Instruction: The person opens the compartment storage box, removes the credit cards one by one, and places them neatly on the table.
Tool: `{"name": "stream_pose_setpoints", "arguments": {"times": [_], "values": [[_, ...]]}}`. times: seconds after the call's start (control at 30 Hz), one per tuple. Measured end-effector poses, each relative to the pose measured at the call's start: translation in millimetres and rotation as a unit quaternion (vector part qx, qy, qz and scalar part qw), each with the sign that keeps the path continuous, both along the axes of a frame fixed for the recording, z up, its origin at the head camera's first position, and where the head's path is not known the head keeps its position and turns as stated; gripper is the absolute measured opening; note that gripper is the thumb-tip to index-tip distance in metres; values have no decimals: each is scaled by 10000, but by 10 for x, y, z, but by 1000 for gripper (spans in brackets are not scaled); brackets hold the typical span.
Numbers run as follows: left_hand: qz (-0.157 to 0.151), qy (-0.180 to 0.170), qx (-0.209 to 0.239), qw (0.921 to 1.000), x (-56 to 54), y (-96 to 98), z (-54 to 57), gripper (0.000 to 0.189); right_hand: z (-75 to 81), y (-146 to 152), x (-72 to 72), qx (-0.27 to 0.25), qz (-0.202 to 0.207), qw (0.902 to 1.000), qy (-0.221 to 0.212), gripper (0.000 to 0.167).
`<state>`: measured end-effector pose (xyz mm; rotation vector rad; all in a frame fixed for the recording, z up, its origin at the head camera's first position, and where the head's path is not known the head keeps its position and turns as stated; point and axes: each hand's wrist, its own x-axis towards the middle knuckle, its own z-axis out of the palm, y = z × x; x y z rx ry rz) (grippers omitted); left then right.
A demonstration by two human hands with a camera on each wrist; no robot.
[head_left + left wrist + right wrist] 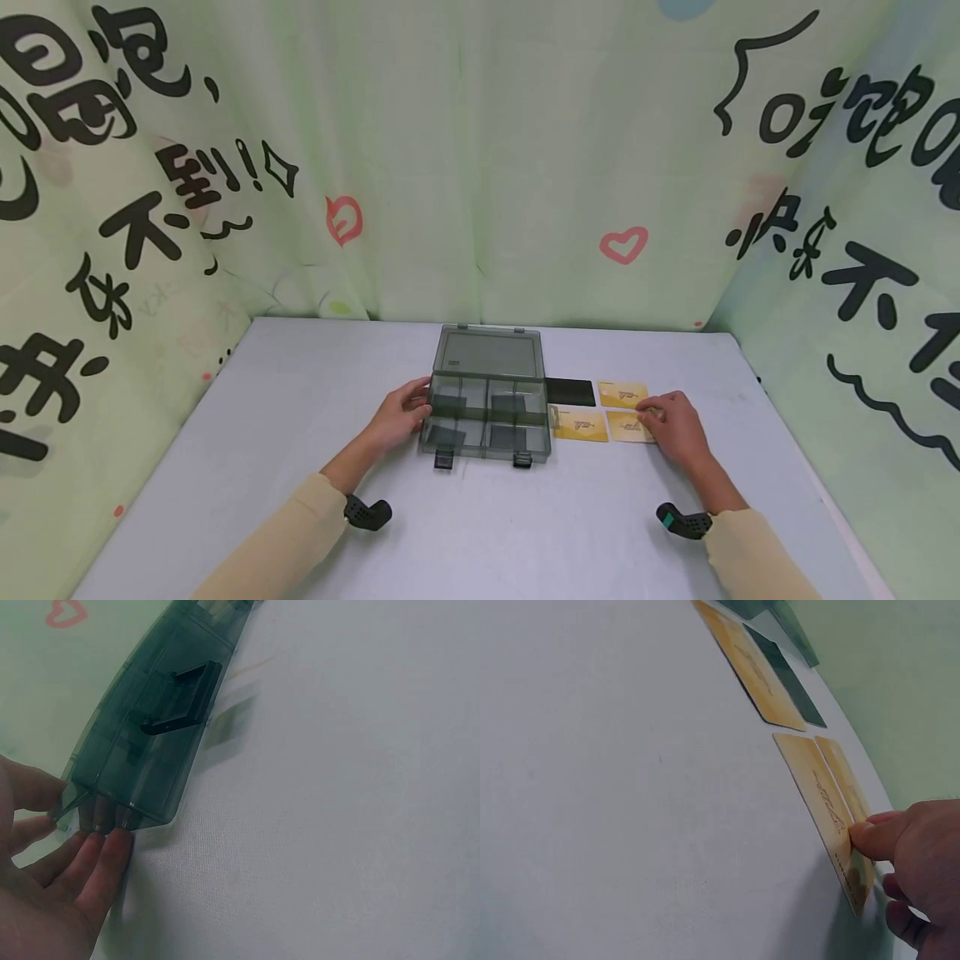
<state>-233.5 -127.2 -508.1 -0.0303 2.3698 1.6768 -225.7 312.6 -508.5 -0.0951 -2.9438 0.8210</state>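
Note:
A smoky clear plastic divided box [491, 417] lies with its lid [491, 350] raised at the back and its two front latches down. My left hand [405, 410] holds the left side of the box, its fingers touching the wall in the left wrist view. To the right, my right hand [675, 427] has thumb and fingertips at the right edge of the near yellow card [817, 787], pinching it. Behind that card is another yellow card [621, 393]. A third yellow card [583, 424] lies nearer the box, with a black card [572, 392] behind it.
Everything stands on a table with a white cloth [480, 533]. Pale green curtains [480, 167] with black writing and red hearts close off the back and both sides. Dark flat shapes [508, 437] show in the box's compartments.

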Motion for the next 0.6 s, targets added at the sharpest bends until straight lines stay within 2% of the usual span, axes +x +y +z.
{"name": "stream_pose_setpoints", "arguments": {"times": [0.23, 0.37, 0.6], "values": [[3, 2, 15, 10000, 3, 6, 3, 53, -14, -23, 25, 125, -16, 9996, 235, 18], [-33, 34, 16, 10000, -9, -7, -5, 53, 8, -56, 50, -16, -24, 9997, 257, 25], [-22, 87, 37, 10000, -37, -46, -9, 55, 153, -173, 88, -459, 110, 9988, -147, 47]]}}
